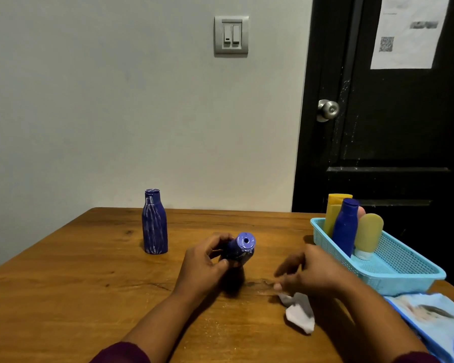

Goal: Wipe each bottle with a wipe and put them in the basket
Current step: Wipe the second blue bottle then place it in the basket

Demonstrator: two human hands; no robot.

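Left hand (205, 260) has the blue bottle (243, 247) up off the surface (76, 284), near the middle. Its fingers (216, 241) and thumb are curled round the body, and the bottle is tipped so the cap faces the camera. My read is that this tilt turns the shoulder and cap toward the other hand for a rub-down.

Right hand (312, 271) hangs low just right of it, blurred. The fingertips point down at the upper end of the crumpled wipe (299, 313), which lies on the surface toward the near edge. Whether they are pinching the wipe or only hovering over it, I can't tell through the blur.

Over at the right edge sits the turquoise basket (409, 282), already loaded. A yellow bottle (334, 205), a second blue bottle (346, 226) and a beige tube (368, 231) lean together at its far end, which leaves the near half free for more.

One streaked blue bottle (154, 224) stands upright toward the far left of the surface, well apart from both hands, so it looks like the one waiting its turn. A wipes pack (435, 318) lies flat at the near right corner, just in front of the basket and close to the right hand.

I'd say the step in hand is wiping the held bottle before it goes in the basket, with one more to do after that.
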